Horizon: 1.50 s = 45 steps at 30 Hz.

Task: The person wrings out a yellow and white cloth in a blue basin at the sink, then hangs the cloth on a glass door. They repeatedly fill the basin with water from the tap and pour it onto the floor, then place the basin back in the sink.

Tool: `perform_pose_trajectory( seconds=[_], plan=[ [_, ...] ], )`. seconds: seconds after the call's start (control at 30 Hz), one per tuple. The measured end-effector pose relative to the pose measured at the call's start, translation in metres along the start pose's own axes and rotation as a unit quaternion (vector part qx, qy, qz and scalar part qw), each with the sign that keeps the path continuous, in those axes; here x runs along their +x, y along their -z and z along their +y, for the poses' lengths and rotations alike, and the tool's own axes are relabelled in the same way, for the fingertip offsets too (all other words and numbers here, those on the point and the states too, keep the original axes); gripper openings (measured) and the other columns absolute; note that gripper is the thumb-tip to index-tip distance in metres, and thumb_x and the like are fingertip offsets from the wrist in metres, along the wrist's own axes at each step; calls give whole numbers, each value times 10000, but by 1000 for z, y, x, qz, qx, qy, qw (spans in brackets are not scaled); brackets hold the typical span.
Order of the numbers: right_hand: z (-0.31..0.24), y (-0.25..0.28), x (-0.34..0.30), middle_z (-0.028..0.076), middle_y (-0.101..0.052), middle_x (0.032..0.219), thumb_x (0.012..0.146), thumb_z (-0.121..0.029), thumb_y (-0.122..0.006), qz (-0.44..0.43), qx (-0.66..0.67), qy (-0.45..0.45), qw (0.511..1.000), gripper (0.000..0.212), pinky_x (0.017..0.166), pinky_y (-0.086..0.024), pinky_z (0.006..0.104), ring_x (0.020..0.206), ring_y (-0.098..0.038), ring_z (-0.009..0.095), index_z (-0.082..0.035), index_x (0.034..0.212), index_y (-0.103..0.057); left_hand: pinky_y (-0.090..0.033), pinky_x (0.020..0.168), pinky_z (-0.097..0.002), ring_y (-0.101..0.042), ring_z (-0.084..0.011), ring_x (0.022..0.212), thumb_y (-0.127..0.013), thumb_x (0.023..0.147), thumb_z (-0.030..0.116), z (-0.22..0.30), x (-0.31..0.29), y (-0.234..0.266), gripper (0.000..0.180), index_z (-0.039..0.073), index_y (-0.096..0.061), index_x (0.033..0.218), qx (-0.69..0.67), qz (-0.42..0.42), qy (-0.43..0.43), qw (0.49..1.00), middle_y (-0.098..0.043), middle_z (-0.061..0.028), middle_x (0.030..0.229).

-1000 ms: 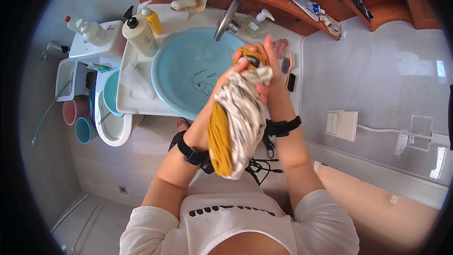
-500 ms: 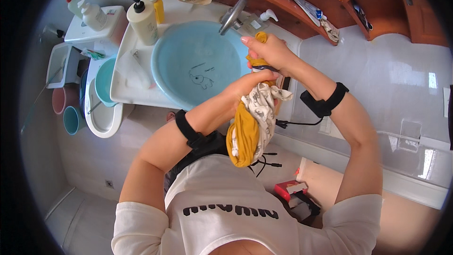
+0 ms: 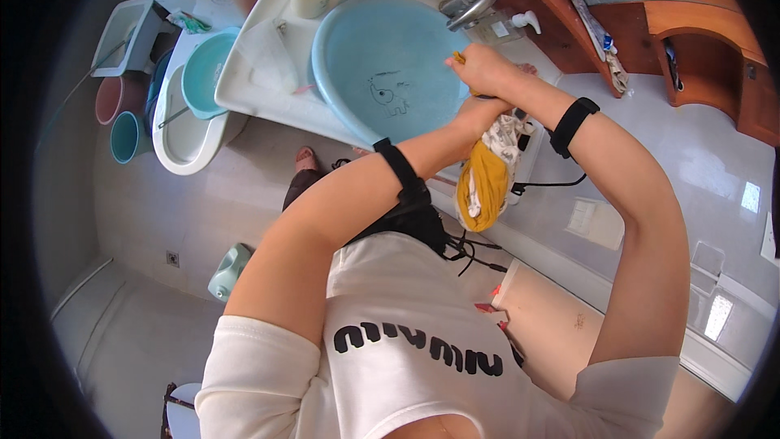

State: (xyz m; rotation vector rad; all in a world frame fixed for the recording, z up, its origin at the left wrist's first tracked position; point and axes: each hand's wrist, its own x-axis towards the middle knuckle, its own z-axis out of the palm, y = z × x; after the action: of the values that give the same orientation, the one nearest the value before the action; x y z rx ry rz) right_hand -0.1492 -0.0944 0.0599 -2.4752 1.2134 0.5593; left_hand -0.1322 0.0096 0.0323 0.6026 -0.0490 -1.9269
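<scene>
From above, both hands are clenched on a twisted yellow-and-white cloth [image 3: 487, 175] at the right rim of the blue basin [image 3: 382, 57]: right hand [image 3: 485, 71] on top, left hand [image 3: 479, 114] below. The wringing looks part done; the lower end hangs loose.

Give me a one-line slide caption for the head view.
Both hands, left hand and right hand, grip a yellow-and-white cloth beside the blue basin.
</scene>
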Motion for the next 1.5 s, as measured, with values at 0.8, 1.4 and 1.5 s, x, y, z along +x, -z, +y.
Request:
perform_pose_trajectory(
  seconds=[0.8, 1.4, 1.5],
  plan=[
    [-6, -40, 11, 144, -630, 1082, 820, -105, -492, -37, -115, -166, 979, 273, 811, -502, 394, 1005, -607, 308, -67, 1032, -659, -458, 767, -376, -578, -199, 892, -589, 837, 333, -54, 79, 71, 301, 104, -548, 1028, 154, 17, 8, 988, -602, -54, 1027],
    [57, 4, -69, 94, -433, 1322, 741, -249, -671, 364, -158, -14, 918, 621, 983, -370, 448, 1230, -402, 308, -130, 1297, -423, -522, 606, -409, -621, -276, 660, -626, 820, 255, 44, 7, 44, 184, 94, -570, 888, -104, -28, 113, 988, -636, -124, 766],
    [27, -13, -124, 53, -358, 1382, 695, -164, -697, 384, -150, 232, 881, 687, 1012, -312, 515, 1294, -324, 292, -177, 1313, -399, -528, 585, -349, -628, -230, 661, -559, 880, 258, 74, -6, 45, 209, 53, -599, 879, -133, -153, 128, 971, -652, -110, 796]
  ],
)
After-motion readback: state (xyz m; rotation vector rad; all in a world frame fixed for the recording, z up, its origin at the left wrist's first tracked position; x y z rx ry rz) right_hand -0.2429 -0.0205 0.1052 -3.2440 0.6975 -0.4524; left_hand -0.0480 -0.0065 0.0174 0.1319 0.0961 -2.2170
